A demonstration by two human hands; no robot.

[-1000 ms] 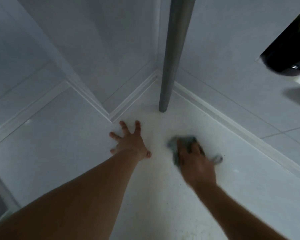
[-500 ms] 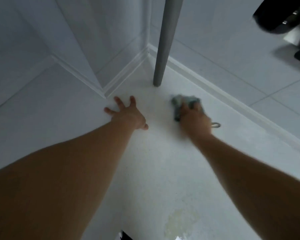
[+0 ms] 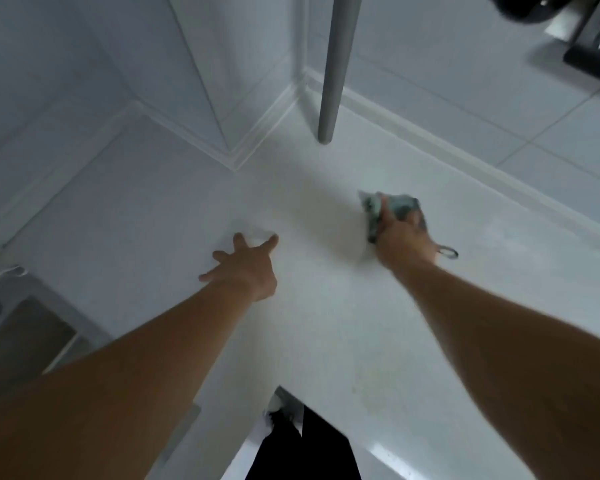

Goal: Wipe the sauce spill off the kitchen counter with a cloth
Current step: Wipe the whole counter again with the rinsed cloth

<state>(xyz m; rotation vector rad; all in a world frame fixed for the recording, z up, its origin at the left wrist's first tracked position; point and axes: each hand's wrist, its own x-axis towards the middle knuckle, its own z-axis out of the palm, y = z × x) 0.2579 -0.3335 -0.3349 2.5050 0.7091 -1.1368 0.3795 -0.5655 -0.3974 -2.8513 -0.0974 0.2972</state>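
Two hands (image 3: 246,263) (image 3: 404,242), one cloth (image 3: 400,206), one grey pole (image 3: 335,64).

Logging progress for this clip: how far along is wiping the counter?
Done: the white speckled counter near the grey pole shows no obvious sauce. In hand: the right hand presses the crumpled grey-green cloth down; the left hand rests flat. Left: a faint yellowish stain near the front edge.

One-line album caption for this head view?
Right hand presses a cloth on the white counter; left hand rests flat.
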